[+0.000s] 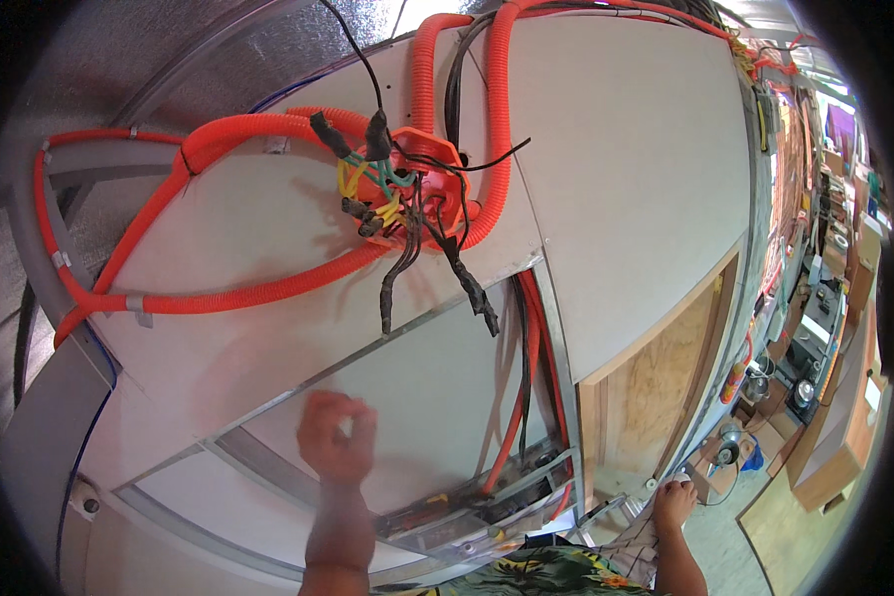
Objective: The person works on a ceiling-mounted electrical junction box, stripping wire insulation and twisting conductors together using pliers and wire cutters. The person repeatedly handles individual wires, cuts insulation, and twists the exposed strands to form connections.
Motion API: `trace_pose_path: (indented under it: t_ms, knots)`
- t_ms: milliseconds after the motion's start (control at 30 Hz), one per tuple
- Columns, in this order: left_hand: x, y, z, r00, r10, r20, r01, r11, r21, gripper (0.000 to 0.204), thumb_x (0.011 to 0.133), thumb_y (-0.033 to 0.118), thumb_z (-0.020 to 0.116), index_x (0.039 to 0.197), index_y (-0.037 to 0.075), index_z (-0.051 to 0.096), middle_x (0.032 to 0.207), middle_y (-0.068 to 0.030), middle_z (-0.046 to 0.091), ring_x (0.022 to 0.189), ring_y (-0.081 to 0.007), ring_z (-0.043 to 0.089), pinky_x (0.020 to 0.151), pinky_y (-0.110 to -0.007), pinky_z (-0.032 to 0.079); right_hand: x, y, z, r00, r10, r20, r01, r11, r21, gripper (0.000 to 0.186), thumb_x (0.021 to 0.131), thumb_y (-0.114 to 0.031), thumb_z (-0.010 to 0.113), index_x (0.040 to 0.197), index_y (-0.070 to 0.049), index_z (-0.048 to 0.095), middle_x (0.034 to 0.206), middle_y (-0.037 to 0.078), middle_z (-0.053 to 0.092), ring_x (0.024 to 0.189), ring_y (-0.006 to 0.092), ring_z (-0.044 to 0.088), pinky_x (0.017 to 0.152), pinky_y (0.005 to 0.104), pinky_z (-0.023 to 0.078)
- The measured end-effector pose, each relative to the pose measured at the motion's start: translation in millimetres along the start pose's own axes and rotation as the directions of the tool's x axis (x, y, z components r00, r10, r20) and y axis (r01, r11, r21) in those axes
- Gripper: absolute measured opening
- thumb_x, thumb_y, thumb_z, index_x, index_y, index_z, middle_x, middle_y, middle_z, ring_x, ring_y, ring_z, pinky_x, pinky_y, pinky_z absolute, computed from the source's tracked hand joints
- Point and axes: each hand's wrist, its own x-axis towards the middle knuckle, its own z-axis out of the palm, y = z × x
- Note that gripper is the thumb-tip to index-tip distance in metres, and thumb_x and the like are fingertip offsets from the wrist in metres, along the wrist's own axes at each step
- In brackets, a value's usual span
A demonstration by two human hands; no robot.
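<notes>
My left hand [336, 432] is raised in front of the white panel recess [427, 377], slightly blurred, its fingers curled into a ring; anything held is too small to make out. Above it, an open orange junction box [437, 149] has yellow, green and black wires [397, 258] hanging out, several ending in black tape. Orange corrugated conduits [248, 298] run from the box across the white wall. Low on the right, my right hand [673, 505] is closed round a small white item [681, 477], partly hidden by the fingers, near what looks like a metal ladder [606, 521].
A metal-framed opening [566, 417] holds cables and conduit. To its right are a wood-framed plywood opening [646, 397], a cluttered workbench [815, 318], a lamp [727, 447] and a leaning board [775, 536]. A silver insulated ceiling [199, 50] slopes at upper left.
</notes>
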Motion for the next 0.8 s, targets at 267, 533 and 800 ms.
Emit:
trace_pose_path:
  t_ms: [267,533,800]
  knots:
    - [118.7,8.3,51.2,0.93,0.367,-0.033,-0.368,0.928,-0.055,0.045,0.074,-0.01,0.084,0.115,0.001,0.069,0.097,-0.0096,0.07,0.079,-0.0177,0.068,0.065,-0.03,0.055,2.0,3.0,-3.6,0.998,0.021,-0.061,-0.021,1.0,-0.004,0.018,0.083,-0.025,0.071,0.09,-0.009,0.077,0.113,0.013,0.062,0.112,0.0349,0.056,0.093,0.0484,0.046]
    - [148.9,-6.1,49.0,0.992,-0.089,-0.093,0.004,0.746,-0.666,0.034,0.094,0.023,0.078,0.116,0.0,0.066,0.105,-0.0117,0.07,0.082,-0.0221,0.071,0.069,-0.031,0.058,3.5,3.3,-4.2,1.0,-0.013,-0.004,0.013,1.0,0.018,0.023,0.085,-0.028,0.07,0.095,-0.008,0.077,0.115,0.015,0.064,0.114,0.037,0.056,0.095,0.0509,0.046]
    - [163.7,-3.1,53.5,0.984,-0.178,-0.002,0.095,0.536,-0.839,0.029,0.096,0.018,0.076,0.11,-0.004,0.064,0.101,-0.0137,0.071,0.083,-0.0215,0.071,0.072,-0.033,0.059,6.0,4.4,2.1,0.999,-0.035,-0.039,0.034,0.999,-0.015,0.024,0.086,-0.028,0.068,0.095,-0.007,0.076,0.115,0.015,0.063,0.11,0.0384,0.058,0.09,0.0517,0.049]
